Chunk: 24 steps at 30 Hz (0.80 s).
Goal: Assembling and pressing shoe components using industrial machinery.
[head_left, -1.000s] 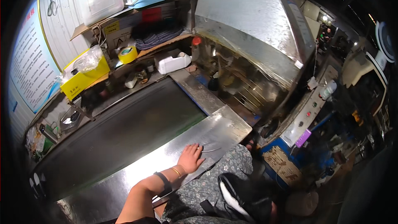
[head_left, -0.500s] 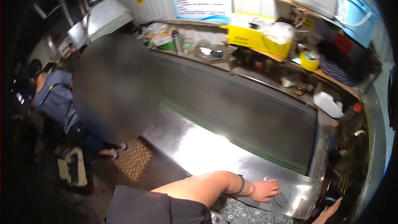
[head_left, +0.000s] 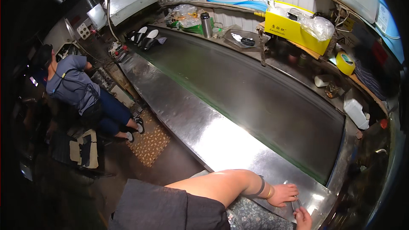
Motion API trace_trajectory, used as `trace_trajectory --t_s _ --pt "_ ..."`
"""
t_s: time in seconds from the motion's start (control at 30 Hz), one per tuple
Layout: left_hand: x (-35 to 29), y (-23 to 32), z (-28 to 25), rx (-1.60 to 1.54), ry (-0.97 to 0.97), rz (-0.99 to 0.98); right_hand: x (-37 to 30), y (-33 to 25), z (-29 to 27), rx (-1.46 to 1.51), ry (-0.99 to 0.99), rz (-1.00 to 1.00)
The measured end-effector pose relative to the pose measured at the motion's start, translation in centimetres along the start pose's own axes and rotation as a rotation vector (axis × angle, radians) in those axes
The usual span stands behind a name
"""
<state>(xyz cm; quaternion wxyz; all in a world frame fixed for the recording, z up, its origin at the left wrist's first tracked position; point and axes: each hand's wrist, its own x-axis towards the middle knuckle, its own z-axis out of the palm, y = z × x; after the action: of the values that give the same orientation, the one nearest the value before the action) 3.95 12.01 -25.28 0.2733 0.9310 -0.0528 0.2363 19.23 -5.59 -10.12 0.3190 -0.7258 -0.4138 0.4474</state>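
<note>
My left hand [head_left: 283, 195] rests over the near end of a shiny metal ledge, its fingers closed on a thin, curved metal tool [head_left: 294, 205]. The tool's exact kind is hard to make out, being mostly under the fingers. Close beside it, my right hand [head_left: 303, 219] comes in from the lower edge, fingers curled at the tool's near end. Alongside the metal ledge [head_left: 179, 106] runs a wide dark conveyor belt [head_left: 255, 98]. Several black shoes [head_left: 147, 38] with pale insoles lie on the belt's far left end.
A person [head_left: 79, 85] stands at the left beside a patterned mat [head_left: 149, 142]. Behind the belt, a shelf holds a steel flask [head_left: 206, 24], a yellow box [head_left: 294, 29] and a tape roll [head_left: 345, 63]. A white plastic bottle [head_left: 356, 113] is at the right.
My right hand has moved left, from beside a dark round thing past the ledge's end, to the tool at my left hand. The view has shifted, and the shoes and far belt end now show.
</note>
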Motion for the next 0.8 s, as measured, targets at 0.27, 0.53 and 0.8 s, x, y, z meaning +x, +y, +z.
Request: trace_trajectory --t_s 0.27,0.53,0.8 --pt "-0.2 0.1 -0.1 0.027 0.0 0.012 -5.6 2.5 8.5 -0.889 0.564 -0.413" --pt "-0.3 0.9 -0.6 0.07 0.009 -0.025 -6.1 1.1 8.9 -0.841 0.719 -0.34" --pt "-0.5 1.6 -1.0 0.055 0.028 -0.058 -6.8 3.7 9.2 -0.714 0.72 -0.302"
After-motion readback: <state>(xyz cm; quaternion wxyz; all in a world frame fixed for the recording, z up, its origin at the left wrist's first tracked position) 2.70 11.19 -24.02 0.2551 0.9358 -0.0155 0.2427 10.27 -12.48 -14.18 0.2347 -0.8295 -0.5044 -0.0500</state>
